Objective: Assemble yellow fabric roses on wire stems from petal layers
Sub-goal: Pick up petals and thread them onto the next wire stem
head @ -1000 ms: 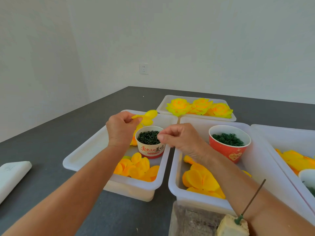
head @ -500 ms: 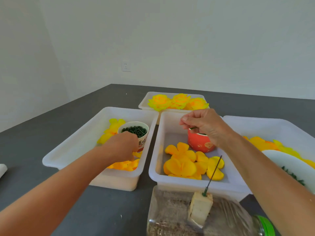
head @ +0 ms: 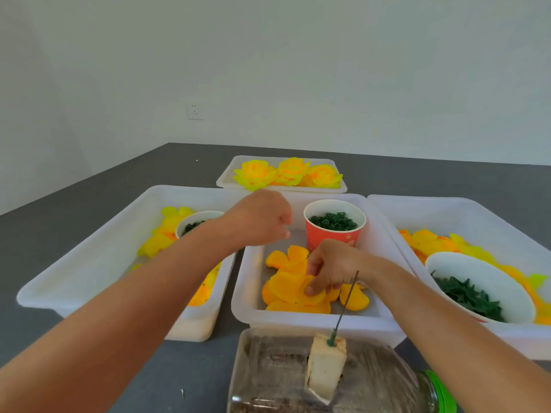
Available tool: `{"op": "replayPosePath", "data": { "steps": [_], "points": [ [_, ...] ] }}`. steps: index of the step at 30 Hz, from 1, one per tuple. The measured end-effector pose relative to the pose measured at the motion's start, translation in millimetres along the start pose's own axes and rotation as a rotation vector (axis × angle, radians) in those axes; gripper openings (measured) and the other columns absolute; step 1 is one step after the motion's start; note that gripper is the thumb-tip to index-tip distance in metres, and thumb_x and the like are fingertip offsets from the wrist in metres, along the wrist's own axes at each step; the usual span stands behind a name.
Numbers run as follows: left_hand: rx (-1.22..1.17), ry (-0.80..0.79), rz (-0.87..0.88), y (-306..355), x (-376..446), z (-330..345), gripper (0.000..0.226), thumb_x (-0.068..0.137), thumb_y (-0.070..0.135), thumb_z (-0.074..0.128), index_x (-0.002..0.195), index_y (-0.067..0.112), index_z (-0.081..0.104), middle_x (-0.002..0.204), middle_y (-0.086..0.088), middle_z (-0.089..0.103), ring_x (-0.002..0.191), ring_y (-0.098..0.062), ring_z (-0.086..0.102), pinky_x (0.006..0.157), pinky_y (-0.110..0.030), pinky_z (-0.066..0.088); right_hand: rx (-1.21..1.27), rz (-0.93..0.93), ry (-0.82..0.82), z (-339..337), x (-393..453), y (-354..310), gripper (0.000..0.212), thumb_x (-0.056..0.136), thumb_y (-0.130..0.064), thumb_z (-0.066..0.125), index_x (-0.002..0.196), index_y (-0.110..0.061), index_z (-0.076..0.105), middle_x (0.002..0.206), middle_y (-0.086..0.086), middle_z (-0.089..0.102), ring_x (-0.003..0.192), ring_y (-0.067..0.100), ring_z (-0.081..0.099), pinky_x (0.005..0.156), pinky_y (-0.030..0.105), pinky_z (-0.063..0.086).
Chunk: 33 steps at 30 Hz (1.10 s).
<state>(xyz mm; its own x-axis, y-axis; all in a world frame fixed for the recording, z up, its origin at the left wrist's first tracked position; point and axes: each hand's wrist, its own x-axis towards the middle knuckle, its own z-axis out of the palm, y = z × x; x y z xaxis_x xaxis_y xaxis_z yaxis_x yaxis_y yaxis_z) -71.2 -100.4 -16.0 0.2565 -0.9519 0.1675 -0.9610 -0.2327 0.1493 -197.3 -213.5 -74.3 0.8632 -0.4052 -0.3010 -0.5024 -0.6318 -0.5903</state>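
My right hand reaches into the middle white tray and pinches a yellow-orange petal layer from the pile there. My left hand hovers above that tray's left rim with its fingers curled; nothing shows between them. A thin wire stem stands bare, stuck in a pale foam block close to me. Three finished yellow roses lie in the far tray.
A red cup of green pieces stands in the middle tray. The left tray holds yellow petals and a white cup. The right tray holds petals and a white bowl of green leaves. A clear jar lies under the foam block.
My right hand dropped from the red cup down onto the petal pile and took hold of a layer. My left hand rose out of the left tray and moved right, over the middle tray.
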Motion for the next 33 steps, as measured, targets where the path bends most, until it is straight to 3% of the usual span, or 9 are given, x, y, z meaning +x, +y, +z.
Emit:
{"op": "replayPosePath", "data": {
  "steps": [5, 9, 15, 18, 21, 25, 27, 30, 33],
  "points": [
    [-0.285, -0.131, 0.047, 10, 11, 23, 0.032, 0.079, 0.038, 0.072, 0.089, 0.008, 0.073, 0.086, -0.011, 0.068, 0.072, -0.012, 0.055, 0.056, -0.014, 0.034, 0.454, -0.047, 0.287, -13, -7, 7, 0.008, 0.078, -0.018, 0.076, 0.075, -0.020, 0.068, 0.061, -0.006, 0.063, 0.056, 0.006, 0.058, 0.053, 0.020, 0.048],
    [-0.651, -0.055, -0.091, 2, 12, 38, 0.013, 0.073, 0.016, 0.079, 0.069, 0.019, 0.068, 0.059, 0.009, 0.058, 0.057, -0.003, 0.053, 0.049, -0.011, 0.041, 0.746, -0.022, 0.371, -15, -9, 5, 0.013, 0.077, -0.023, 0.076, 0.082, -0.013, 0.069, 0.063, -0.002, 0.067, 0.054, 0.007, 0.060, 0.051, 0.018, 0.051],
    [-1.045, 0.078, -0.251, 1, 15, 43, 0.014, 0.075, 0.008, 0.075, 0.068, 0.014, 0.064, 0.047, 0.010, 0.058, 0.042, 0.003, 0.051, 0.041, -0.012, 0.040, 0.908, -0.034, 0.315, -18, -13, 1, 0.012, 0.083, -0.020, 0.068, 0.083, -0.008, 0.067, 0.067, 0.004, 0.070, 0.054, 0.010, 0.065, 0.046, 0.020, 0.050],
    [-1.504, -0.022, -0.231, 2, 12, 35, 0.005, 0.068, 0.009, 0.068, 0.064, 0.007, 0.066, 0.055, -0.002, 0.065, 0.046, -0.008, 0.059, 0.045, -0.017, 0.048, 1.182, -0.211, 0.174, -21, -15, -2, 0.017, 0.078, -0.018, 0.062, 0.085, -0.002, 0.064, 0.069, 0.008, 0.071, 0.059, 0.016, 0.068, 0.050, 0.026, 0.055],
    [-1.676, -0.134, -0.135, 2, 8, 33, 0.013, 0.067, 0.014, 0.061, 0.062, 0.009, 0.072, 0.065, -0.008, 0.069, 0.056, -0.016, 0.066, 0.052, -0.025, 0.055, 1.343, -0.356, 0.060, -22, -16, -5, 0.023, 0.074, -0.017, 0.058, 0.084, 0.000, 0.068, 0.077, 0.012, 0.072, 0.066, 0.020, 0.070, 0.056, 0.030, 0.057],
    [-1.714, -0.111, -0.120, 4, 6, 33, 0.016, 0.070, 0.014, 0.060, 0.068, 0.008, 0.074, 0.069, -0.009, 0.070, 0.062, -0.019, 0.067, 0.053, -0.026, 0.055, 1.361, -0.379, 0.088, -20, -12, -5, 0.022, 0.074, -0.017, 0.059, 0.083, -0.001, 0.071, 0.081, 0.013, 0.072, 0.070, 0.020, 0.070, 0.060, 0.028, 0.058],
    [-1.480, 0.072, -0.181, 6, 9, 39, 0.006, 0.073, 0.012, 0.067, 0.070, 0.007, 0.069, 0.068, -0.009, 0.066, 0.063, -0.019, 0.061, 0.054, -0.023, 0.051, 1.313, -0.306, 0.145, -22, -11, -3, 0.022, 0.072, -0.017, 0.061, 0.087, -0.002, 0.067, 0.078, 0.012, 0.072, 0.067, 0.020, 0.070, 0.058, 0.029, 0.058],
    [-1.044, 0.318, -0.174, 7, 14, 48, 0.014, 0.082, 0.010, 0.068, 0.070, 0.013, 0.063, 0.068, -0.005, 0.057, 0.062, -0.013, 0.050, 0.058, -0.025, 0.043, 1.208, -0.244, 0.192, -23, -11, 2, 0.019, 0.073, -0.013, 0.064, 0.089, -0.002, 0.066, 0.077, 0.011, 0.072, 0.070, 0.021, 0.070, 0.063, 0.033, 0.059],
    [-0.946, 0.343, -0.121, 5, 14, 51, 0.015, 0.081, 0.013, 0.071, 0.069, 0.015, 0.063, 0.061, 0.002, 0.055, 0.055, -0.008, 0.049, 0.051, -0.022, 0.043, 0.853, -0.160, 0.523, -19, -8, 6, 0.005, 0.078, -0.017, 0.072, 0.078, -0.012, 0.072, 0.074, 0.005, 0.073, 0.076, 0.021, 0.069, 0.076, 0.039, 0.056]
  ]
}}
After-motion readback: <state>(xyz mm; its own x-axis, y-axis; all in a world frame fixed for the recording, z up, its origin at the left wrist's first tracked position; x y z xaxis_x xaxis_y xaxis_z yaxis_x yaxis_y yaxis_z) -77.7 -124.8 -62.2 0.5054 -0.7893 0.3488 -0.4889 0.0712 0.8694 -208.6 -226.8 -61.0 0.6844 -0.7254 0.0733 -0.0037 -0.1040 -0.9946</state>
